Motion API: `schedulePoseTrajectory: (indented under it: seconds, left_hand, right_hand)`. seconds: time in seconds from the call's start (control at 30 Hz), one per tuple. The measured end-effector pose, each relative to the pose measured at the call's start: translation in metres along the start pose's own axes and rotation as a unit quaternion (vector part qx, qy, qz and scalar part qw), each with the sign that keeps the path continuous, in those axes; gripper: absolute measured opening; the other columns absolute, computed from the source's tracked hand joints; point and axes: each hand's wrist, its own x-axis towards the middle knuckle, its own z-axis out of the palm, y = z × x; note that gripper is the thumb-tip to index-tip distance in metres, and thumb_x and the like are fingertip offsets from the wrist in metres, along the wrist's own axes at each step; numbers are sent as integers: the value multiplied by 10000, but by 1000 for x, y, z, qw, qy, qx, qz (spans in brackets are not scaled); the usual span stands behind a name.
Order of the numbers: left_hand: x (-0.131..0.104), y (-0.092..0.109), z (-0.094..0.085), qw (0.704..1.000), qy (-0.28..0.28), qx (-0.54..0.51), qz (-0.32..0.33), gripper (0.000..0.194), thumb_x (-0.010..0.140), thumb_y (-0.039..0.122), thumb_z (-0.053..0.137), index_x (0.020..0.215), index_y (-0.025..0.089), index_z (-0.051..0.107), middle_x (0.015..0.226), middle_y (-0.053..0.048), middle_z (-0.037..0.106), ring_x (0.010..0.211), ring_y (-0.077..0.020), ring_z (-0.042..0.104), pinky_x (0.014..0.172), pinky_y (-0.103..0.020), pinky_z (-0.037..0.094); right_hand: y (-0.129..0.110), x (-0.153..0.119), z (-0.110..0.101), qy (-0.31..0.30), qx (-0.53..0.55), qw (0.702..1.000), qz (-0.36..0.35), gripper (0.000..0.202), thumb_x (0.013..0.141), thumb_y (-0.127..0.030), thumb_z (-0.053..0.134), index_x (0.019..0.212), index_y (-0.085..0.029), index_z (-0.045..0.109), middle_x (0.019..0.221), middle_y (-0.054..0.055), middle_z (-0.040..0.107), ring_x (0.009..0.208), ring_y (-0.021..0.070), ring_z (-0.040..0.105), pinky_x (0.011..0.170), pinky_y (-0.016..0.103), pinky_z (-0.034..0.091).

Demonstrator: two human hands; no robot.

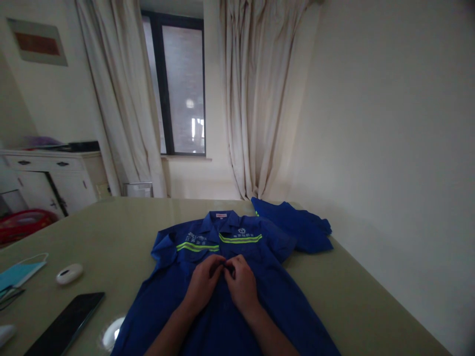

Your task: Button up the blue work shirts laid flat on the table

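A blue work shirt point(193, 257) with yellow-green stripes lies spread on the table, its collar pointing away from me. My left hand point(204, 279) and my right hand point(241, 282) meet at the middle of its front, just below the stripes. Both hands are closed, fingertips pinching the shirt's front edge. Whatever small detail sits between the fingertips is hidden. Beyond the shirt's right sleeve lies a second blue garment point(300, 227), bunched up.
On the green table point(122, 227), a black phone point(67, 321), a white oval case point(70, 273) and a light blue mask point(20, 274) lie at the left. A wall borders the right side. Behind are curtains, a window and a white cabinet point(70, 173).
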Motion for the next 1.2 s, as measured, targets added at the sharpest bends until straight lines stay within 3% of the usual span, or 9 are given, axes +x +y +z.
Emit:
schedulePoseTrajectory:
  seconds: [0.13,0.33,0.6,0.83,1.0,1.2]
  left_hand:
    - [-1,1,0,1000,7,14,3,267,928,321,495,1092,231,686,1050,-59,758,970,-224,704,888,-328,535]
    - [-1,2,0,1000,18,10,17,369,1006,323,344,1147,234,673,1136,-75,746,1064,-217,693,963,-322,517]
    - [-2,-1,2,1000,-15,-13,17,402,839,176,497,1213,206,640,1007,-53,726,904,-194,695,847,-304,545]
    - [-3,12,0,999,-12,26,29,225,916,299,529,1018,214,711,1016,-77,725,933,-218,685,842,-309,530]
    - [-1,7,0,997,-19,73,14,224,886,214,524,981,202,726,968,-71,710,870,-201,680,809,-304,523]
    - [0,0,-1,999,-32,35,22,283,844,146,544,1062,197,717,1043,-73,727,906,-189,691,855,-295,550]
  right_hand:
    - [-2,0,-2,0,7,1000,-4,191,880,-135,541,925,-235,696,987,33,667,847,180,669,749,247,481]
    - [-3,0,-3,21,14,1000,-9,161,882,-135,533,840,-233,654,893,20,655,796,173,652,694,239,458]
    - [1,4,-1,60,29,998,10,146,880,-143,551,820,-223,657,870,37,675,794,188,670,699,250,477]
    - [-1,3,-5,28,42,999,18,189,804,-79,588,832,-215,715,861,25,702,759,170,675,690,233,487]
    - [-2,3,-7,-5,16,1000,7,210,823,-89,600,868,-212,765,896,35,710,773,169,675,709,240,483]
    - [-2,2,-7,-13,-6,1000,10,212,838,-104,620,939,-204,776,952,42,705,822,171,677,748,241,481]
